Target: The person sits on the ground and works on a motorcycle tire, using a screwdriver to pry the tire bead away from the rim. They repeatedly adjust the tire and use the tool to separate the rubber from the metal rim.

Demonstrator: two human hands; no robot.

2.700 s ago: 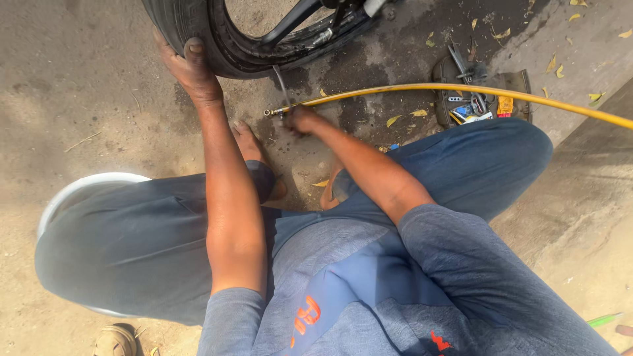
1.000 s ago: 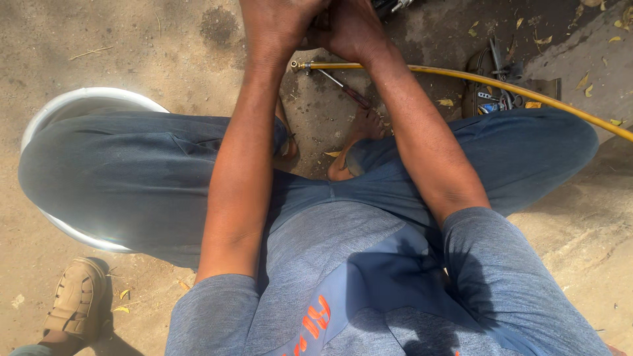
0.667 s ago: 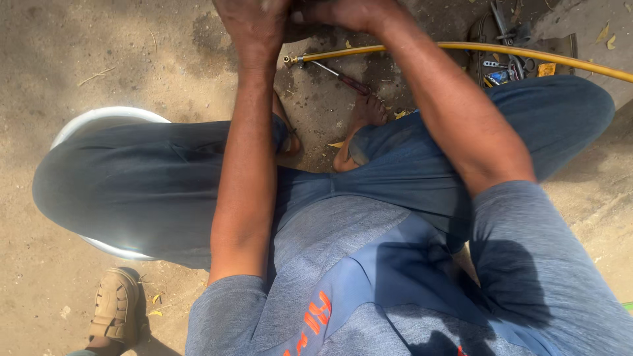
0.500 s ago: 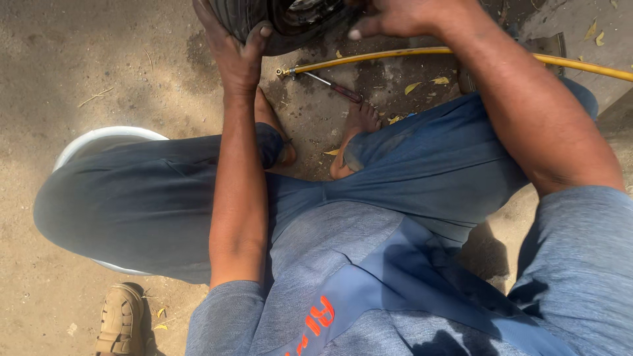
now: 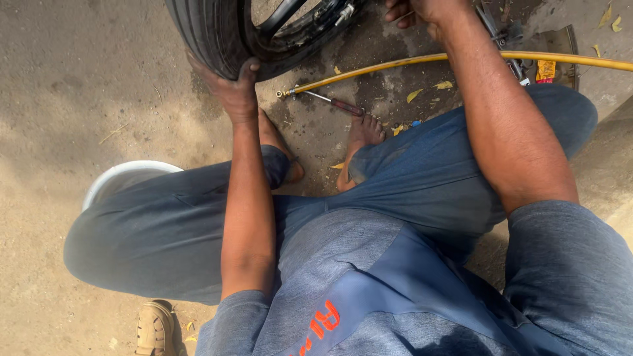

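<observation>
Left hand point(image 5: 232, 92) clamped over the tread of the black rubber tyre point(image 5: 217, 33), fingers curled on its outer edge, wheel standing on the sandy ground point(image 5: 79, 99). Right hand point(image 5: 422, 10) up at the rim's far side, mostly cut off; whether its grip is closed, I cannot tell. Risk: held one-sided, the tyre might roll or tip toward the bare feet point(image 5: 362, 132), or onto the yellow hose point(image 5: 409, 62) just beside it.

The top edge cuts off most of the tyre point(image 5: 217, 33) and the right hand's point(image 5: 422, 10) fingers beside it; the yellow hose point(image 5: 461, 59) leaves the frame rightward.
</observation>
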